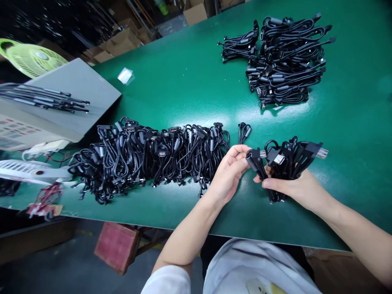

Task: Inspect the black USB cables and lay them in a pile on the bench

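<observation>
My right hand (294, 188) is closed around a bunch of black cables (286, 157), their metal plugs sticking out at the top and side. Thumb and fingers of my left hand (231, 171) pinch a coiled black cable (256, 159) at the left side of that bunch. One loose coiled cable (244, 132) lies on the green table just beyond my left hand. A long row of coiled black cables (165, 155) stretches away to the left of it.
At the back right lies a stack of bundled cables (284, 61). A grey box (76, 98) with thin black strips on it stands at the left, near a green fan (39, 59). A small clear bag (125, 76) lies on the table (183, 90). Below is a red stool (116, 247).
</observation>
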Motion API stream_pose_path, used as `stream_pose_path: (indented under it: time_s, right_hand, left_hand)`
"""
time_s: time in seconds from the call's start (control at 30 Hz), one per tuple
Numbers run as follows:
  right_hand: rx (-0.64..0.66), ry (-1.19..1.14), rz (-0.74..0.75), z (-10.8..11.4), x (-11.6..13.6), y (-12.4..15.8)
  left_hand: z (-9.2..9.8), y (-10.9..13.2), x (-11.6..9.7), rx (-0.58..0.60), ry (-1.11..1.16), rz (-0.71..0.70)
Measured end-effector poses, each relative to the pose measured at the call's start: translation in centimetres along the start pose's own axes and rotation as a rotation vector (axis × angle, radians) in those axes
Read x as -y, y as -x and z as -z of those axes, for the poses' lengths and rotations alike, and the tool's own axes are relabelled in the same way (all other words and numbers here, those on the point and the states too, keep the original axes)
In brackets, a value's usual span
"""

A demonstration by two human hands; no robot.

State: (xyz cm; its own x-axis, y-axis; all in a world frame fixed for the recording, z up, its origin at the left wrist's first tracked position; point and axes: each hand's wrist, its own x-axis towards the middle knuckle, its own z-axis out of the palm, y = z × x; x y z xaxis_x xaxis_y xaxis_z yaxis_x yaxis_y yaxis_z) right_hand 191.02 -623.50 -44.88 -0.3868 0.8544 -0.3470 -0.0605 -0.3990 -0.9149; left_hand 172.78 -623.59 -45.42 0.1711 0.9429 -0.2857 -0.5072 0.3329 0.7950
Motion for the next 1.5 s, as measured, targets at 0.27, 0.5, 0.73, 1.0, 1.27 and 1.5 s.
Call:
stream_pose_path:
  time_s: [0.27,0.5,0.73,1.0,1.27,1.5]
  right_hand:
    - [0.025,-0.088,-0.011,0.0,-0.5,0.2]
    - [0.065,-0.216,-0.024,0.3,-1.0,-0.1]
    - [0.155,-0.319,-0.014,0.2,-0.6,0.2]
    - [0.085,-0.290,-0.002,0.0,-0.8,0.0]
    - [0.078,-0.240,-0.035,0.2,-1.2,0.0]
    - [-0.124,-0.321,-0.007,0.6,-0.2,-0.7]
  left_hand:
    - [0.2,-0.1,0.1,0.009,0.005,-0.001]
    - [0.3,-0.3,0.3,0.022,0.060,0.093]
    - [0.4,-0.3,0.5,0.107,0.126,0.125]
    - [0.2,-0.4,0.5,0.122,0.101,0.164]
    - [0.4,-0.6,0.9,0.092,0.059,0.168]
    - [-0.1,0.0,0.9,0.142,-0.119,0.177]
